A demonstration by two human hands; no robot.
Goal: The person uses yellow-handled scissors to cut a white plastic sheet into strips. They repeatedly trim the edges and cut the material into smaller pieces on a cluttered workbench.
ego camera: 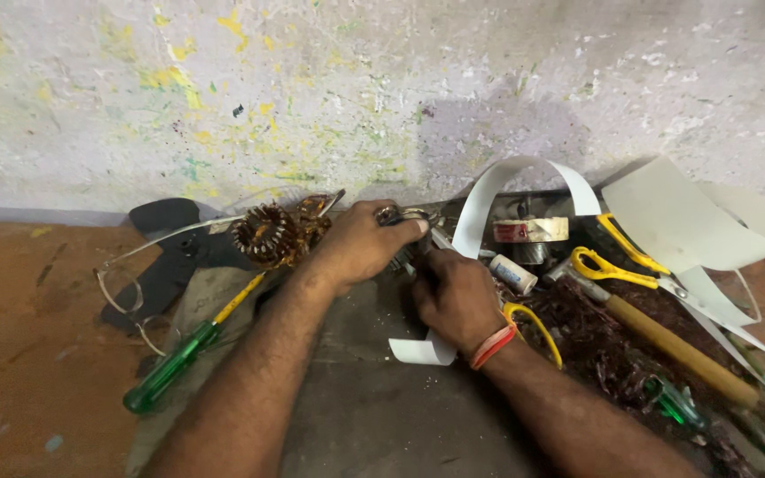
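two bare hands work on a small metal part at the back of a cluttered bench, close to a paint-flecked wall.

the left hand [360,243] curls over the small metal part [400,217], fingers clenched on it; the part is dull grey and mostly hidden, so its shape is unclear. the right hand [455,296], with an orange band at the wrist, sits just beside it, fingers bent toward the part; i cannot tell what they grasp. a stiff white paper strip [498,181] loops over and under this hand. left of the hands lie a round copper wire coil [263,235] and a green-handled screwdriver [174,358]. to the right lie yellow-handled scissors [613,257], a roll of tape [531,230] and a wooden-handled hammer [675,345].
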